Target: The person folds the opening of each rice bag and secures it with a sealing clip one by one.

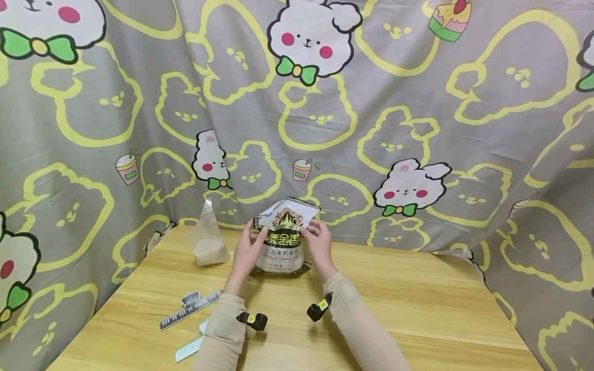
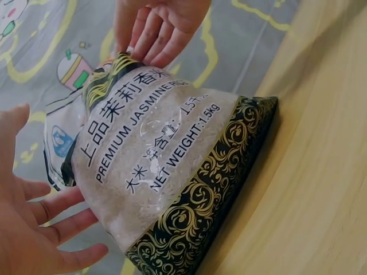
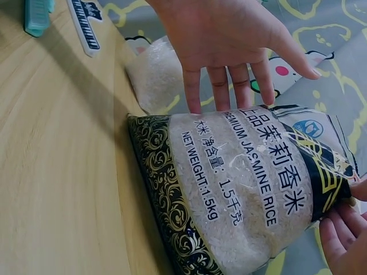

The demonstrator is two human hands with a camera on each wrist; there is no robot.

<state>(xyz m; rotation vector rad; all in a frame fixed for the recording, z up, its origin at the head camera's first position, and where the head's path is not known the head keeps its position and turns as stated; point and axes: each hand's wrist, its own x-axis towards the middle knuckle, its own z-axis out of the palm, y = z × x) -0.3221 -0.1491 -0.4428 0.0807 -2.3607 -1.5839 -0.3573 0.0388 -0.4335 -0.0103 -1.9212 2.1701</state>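
Observation:
A bag of jasmine rice [image 1: 283, 257] stands upright on the table, its top flap folded over. My left hand [image 1: 248, 247] is at the bag's left side; in the left wrist view its fingers [image 2: 66, 226] are spread and fairly straight, the tips against the bag. On the opposite side my right hand [image 1: 319, 245] pinches the upper edge of the bag between thumb and fingers, as the right wrist view shows with the hand [image 3: 347, 238] at the dark printed band. Rice grains show through the clear front of the bag [image 2: 155, 160].
A clear bag with white rice [image 1: 209, 250] stands to the left. A piano-patterned sealing clip [image 1: 190, 310] and a light blue clip [image 1: 189, 350] lie on the wooden table [image 1: 417, 309] at front left. A patterned curtain [image 1: 325, 129] hangs behind the table.

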